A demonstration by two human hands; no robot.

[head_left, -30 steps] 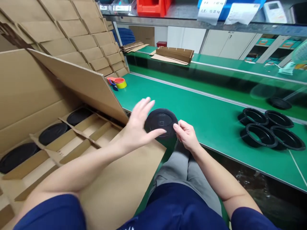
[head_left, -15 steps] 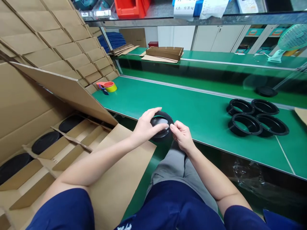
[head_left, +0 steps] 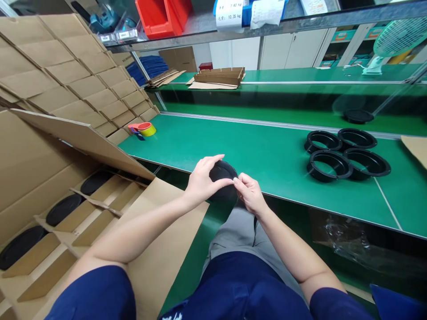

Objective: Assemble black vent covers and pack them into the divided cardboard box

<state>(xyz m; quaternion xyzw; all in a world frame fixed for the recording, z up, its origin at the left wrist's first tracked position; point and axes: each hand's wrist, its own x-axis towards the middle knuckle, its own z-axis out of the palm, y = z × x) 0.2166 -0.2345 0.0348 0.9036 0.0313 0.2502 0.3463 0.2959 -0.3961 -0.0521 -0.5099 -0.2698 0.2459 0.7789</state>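
Note:
A round black plastic part (head_left: 223,171) is held between my two hands over the front edge of the green bench, its dark, closed-looking face turned up toward me. My left hand (head_left: 205,178) grips it from the left, fingers along the far rim and thumb across the near side. On the right rim, my right hand (head_left: 250,192) pinches the part between thumb and fingers, close to the left thumb's tip. Several black flanged rings (head_left: 329,166) stand grouped on the bench to the right.
At left, an open carton with cardboard dividers (head_left: 83,222) holds round black parts (head_left: 65,209). A cardboard sheet (head_left: 173,222) juts toward my lap. Tape rolls (head_left: 144,129) lie on the bench's far left. Overhead runs a metal shelf with a red bin (head_left: 163,18); a fan (head_left: 393,44) stands back right.
The part in my hands has turned: its open ring with a pale patch inside showed before, and a dark face shows now. Both hands keep hold. The camera view has shifted slightly.

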